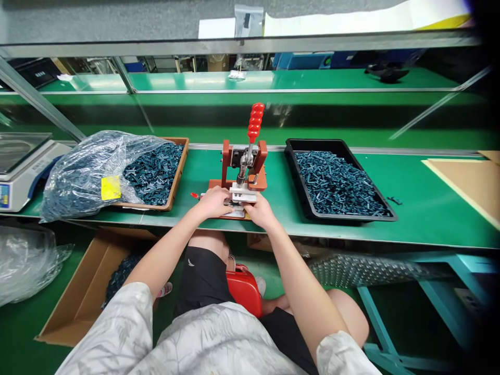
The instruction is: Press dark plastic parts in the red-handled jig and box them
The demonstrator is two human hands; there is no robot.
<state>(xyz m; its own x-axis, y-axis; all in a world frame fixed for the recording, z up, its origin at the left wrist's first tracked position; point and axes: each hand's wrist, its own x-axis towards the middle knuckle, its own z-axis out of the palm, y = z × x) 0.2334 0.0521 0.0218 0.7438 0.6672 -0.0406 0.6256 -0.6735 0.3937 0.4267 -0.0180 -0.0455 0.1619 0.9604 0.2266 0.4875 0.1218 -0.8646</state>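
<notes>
A toggle clamp press with a red ribbed handle stands upright on the green bench in front of me. My left hand is at the left side of its metal fixture, fingers curled in under the pale clamp block. From the right, my right hand reaches the same fixture, thumb and fingers drawn together at its front edge. Whatever small piece lies between my fingertips is hidden by the hands and the block. A small red-tipped lever sticks out beside my left hand.
Left of the press, a brown tray holds many dark blue-green plastic parts, partly under a clear bag. A black tray of similar small parts stands right, with loose pieces beside it. A scale sits far left.
</notes>
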